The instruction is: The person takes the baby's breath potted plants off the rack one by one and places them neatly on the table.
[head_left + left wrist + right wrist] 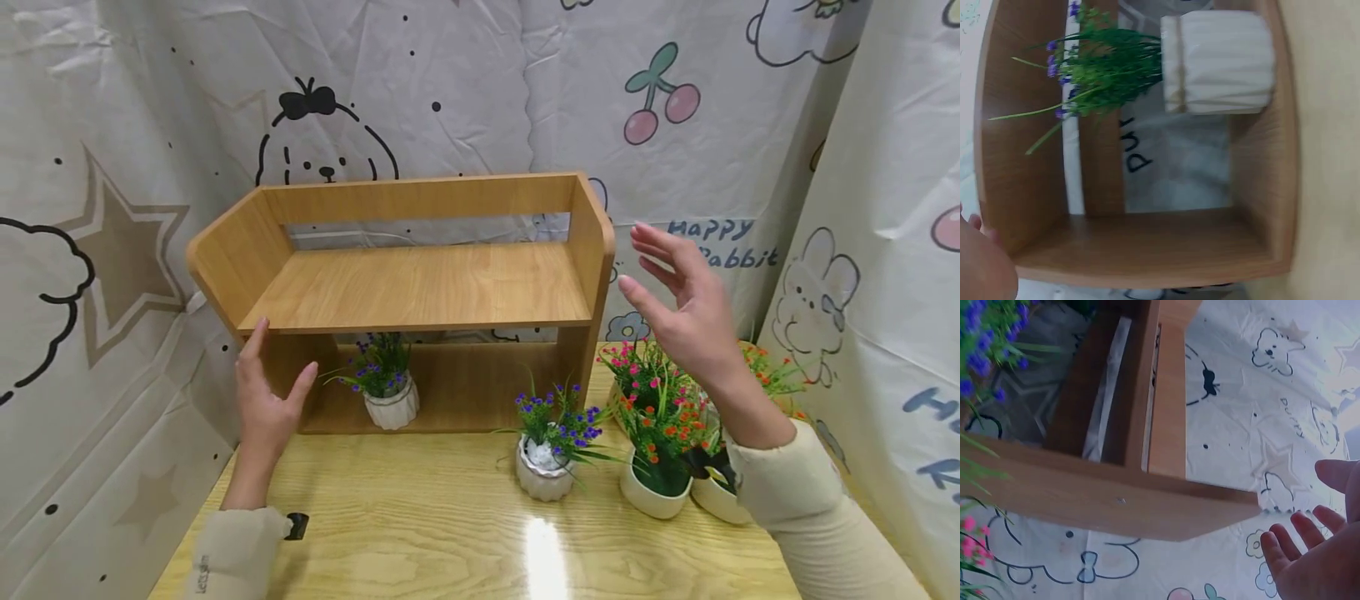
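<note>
A two-level wooden shelf (435, 287) stands on the table. My left hand (268, 400) is at its front left corner, thumb spread out, fingertips at the upper board's edge; whether they touch it I cannot tell. My right hand (686, 308) hovers beside the shelf's right side panel (1116, 497), fingers spread and holding nothing. On the lower level, left of centre, sits a white ribbed pot (1225, 62) with purple flowers (1110, 69). Another purple-flowered plant in a white pot (545, 475) stands in front of the shelf's right end.
Right of the shelf, below my right hand, several potted plants crowd together, with a white pot (654, 492), orange flowers (678, 433) and pink flowers (637, 367). A printed curtain (480, 92) hangs behind and at both sides. The wooden table (420, 517) extends in front.
</note>
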Demonstrator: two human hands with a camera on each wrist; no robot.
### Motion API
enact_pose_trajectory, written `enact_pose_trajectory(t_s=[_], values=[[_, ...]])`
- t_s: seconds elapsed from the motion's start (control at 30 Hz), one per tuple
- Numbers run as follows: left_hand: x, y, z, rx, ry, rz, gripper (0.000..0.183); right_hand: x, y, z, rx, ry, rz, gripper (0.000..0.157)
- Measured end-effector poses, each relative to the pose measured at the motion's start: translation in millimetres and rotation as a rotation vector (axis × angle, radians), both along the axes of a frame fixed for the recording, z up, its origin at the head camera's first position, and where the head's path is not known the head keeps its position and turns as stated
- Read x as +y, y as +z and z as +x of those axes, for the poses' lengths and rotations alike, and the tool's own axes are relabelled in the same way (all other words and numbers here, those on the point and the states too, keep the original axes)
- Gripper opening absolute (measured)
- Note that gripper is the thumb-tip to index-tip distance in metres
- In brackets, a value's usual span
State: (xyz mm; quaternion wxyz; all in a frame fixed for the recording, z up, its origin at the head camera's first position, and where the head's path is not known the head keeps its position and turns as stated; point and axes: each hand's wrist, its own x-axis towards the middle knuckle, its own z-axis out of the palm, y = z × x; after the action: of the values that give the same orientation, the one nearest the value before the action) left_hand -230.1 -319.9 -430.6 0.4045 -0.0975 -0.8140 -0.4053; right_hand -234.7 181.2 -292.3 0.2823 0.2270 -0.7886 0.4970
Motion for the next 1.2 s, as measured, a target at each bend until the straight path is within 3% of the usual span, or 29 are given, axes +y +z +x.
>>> enact_pose_trajectory(t_s=[0.13,0.23,0.4,0.67,0.9,1.2], values=[[13,2.2,17.3,-0.108,-0.112,0.096,0.097,2,11.0,-15.5,0.021,-0.005,0.008,0.059],[15,-0.6,25.5,-0.205,-0.144,0.125,0.098,2,16.0,-24.9,0.029,-0.002,0.02,0.059],[-3,-32.0,13.0,-0.402,-0.143,0.094,0.099,1,21.9,-35.1,0.032,0.025,0.027,0.059],[-5,-51.3,1.1,-0.638,-0.216,0.125,0.111,-6,17.3,-50.5,-0.008,0.073,0.044,0.057],[0,-60.7,-9.9,-0.737,-0.249,0.203,0.12,-7,11.9,-59.4,0.009,0.083,0.043,0.055],[11,-69.3,-20.2,-0.835,-0.248,0.22,0.123,-4,5.2,-65.6,-0.021,0.108,0.016,0.048]])
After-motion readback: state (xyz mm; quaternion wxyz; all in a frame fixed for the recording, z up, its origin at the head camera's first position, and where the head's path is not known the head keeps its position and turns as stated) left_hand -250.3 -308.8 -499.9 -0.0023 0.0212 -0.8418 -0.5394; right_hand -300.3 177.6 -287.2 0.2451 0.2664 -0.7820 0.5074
